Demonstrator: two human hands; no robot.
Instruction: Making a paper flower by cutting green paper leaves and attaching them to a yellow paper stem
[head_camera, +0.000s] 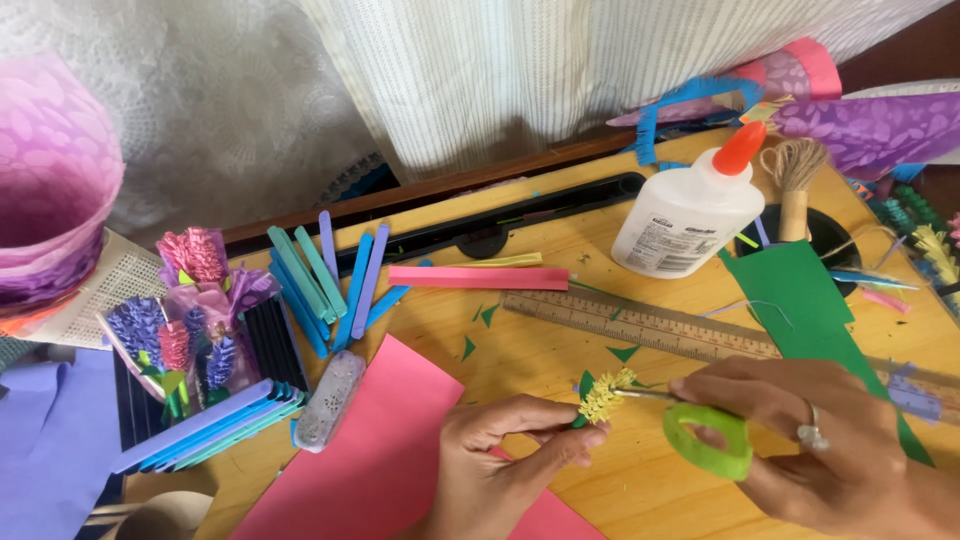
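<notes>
both hands bare and sleeveless; the right hand (830, 450) wears a silver ring (812, 435).

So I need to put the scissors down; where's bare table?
Bare wood lies between the pink sheet and the ruler, with small green scraps. The left side, around the paper flowers, is crowded.

Wooden table (560, 350), cluttered. Pink paper sheet (370, 450) just left of the left-hand fingers (530, 415). Wooden ruler (640, 322) and green paper (800, 300) just beyond the right-hand fingers (730, 385). Glue bottle (690, 215) and blue-purple paper strips (340, 280) further beyond.
</notes>
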